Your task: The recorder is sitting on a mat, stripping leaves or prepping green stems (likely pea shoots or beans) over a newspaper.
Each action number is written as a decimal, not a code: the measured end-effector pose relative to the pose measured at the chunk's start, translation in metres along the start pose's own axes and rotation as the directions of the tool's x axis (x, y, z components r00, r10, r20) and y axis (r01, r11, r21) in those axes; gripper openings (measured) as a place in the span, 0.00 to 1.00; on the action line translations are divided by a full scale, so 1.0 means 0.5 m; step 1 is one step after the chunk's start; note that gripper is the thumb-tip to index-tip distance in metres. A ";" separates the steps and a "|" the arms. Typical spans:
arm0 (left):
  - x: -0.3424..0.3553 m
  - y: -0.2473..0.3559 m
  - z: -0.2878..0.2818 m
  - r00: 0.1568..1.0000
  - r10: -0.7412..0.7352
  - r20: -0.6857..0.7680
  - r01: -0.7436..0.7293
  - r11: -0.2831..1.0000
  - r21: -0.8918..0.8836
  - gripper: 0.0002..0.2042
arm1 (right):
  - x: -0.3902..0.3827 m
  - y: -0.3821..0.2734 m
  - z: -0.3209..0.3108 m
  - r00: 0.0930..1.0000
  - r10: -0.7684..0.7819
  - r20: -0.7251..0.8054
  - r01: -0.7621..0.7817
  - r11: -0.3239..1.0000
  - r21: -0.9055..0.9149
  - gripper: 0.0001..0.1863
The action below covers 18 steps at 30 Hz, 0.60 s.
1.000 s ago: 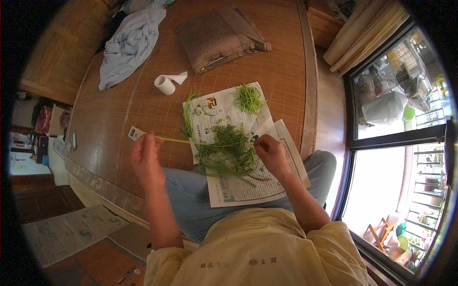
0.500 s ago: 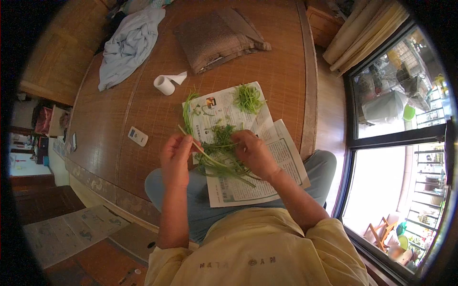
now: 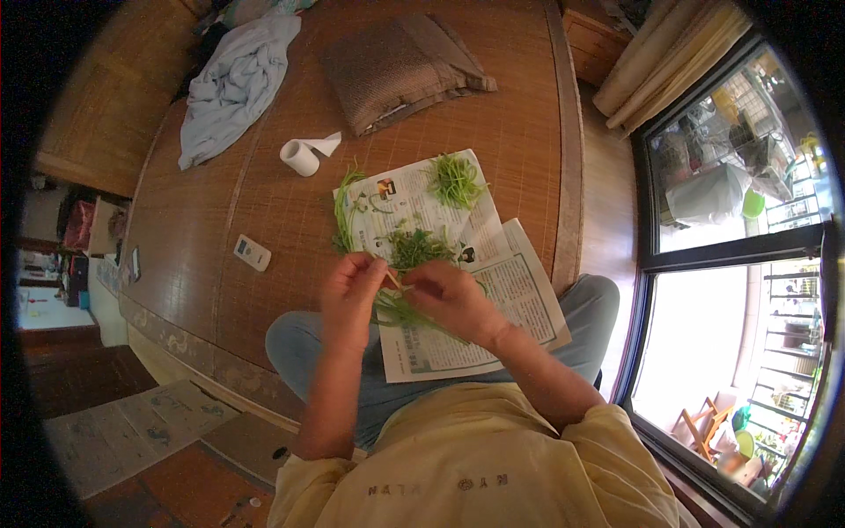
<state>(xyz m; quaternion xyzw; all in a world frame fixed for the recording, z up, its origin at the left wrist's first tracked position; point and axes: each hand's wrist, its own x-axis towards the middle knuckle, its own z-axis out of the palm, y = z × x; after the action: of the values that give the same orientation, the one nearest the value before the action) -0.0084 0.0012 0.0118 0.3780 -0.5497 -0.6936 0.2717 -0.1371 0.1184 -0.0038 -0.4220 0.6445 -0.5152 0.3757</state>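
Over the newspaper (image 3: 519, 304) on my lap, my hands are close together. My left hand (image 3: 350, 297) pinches a pale green vegetable stem (image 3: 393, 279) between thumb and fingers. Its other end is in the bent fingers of my right hand (image 3: 453, 301), which are partly hidden by the hand itself. Beneath and behind them lies a heap of leafy greens (image 3: 417, 249). Long stems (image 3: 400, 312) lie on the paper under my hands. A bundle of trimmed stems (image 3: 456, 181) sits at the paper's far right, and loose greens (image 3: 344, 211) along its left edge.
The paper rests partly on a brown woven mat (image 3: 290, 207). Beyond are a toilet roll (image 3: 300, 158), a brown cushion (image 3: 400, 75) and a crumpled light blue cloth (image 3: 238, 88). A white remote control (image 3: 253, 253) lies to the left. A window (image 3: 704, 308) stands at the right.
My hands have come together over the paper; the left moved right and the right moved slightly nearer and left. The long stem between them now shows only as a short piece.
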 end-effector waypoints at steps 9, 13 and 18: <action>-0.010 -0.024 0.003 0.999 -0.029 0.030 0.030 0.999 -0.037 0.08 | -0.001 -0.007 0.000 0.996 0.067 -0.063 -0.057 0.986 0.157 0.09; -0.015 -0.021 0.006 0.998 -0.057 0.003 0.057 0.998 -0.008 0.10 | -0.004 -0.020 -0.003 0.994 0.103 0.045 -0.106 0.992 0.064 0.09; -0.015 -0.014 0.015 0.998 -0.034 -0.048 0.033 0.999 -0.029 0.10 | -0.006 0.006 0.006 0.995 0.085 0.053 -0.089 0.991 0.098 0.09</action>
<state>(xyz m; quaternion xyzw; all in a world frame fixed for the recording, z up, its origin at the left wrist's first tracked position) -0.0099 0.0129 0.0078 0.3998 -0.5268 -0.6965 0.2786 -0.1337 0.1204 -0.0070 -0.3865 0.6263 -0.5196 0.4341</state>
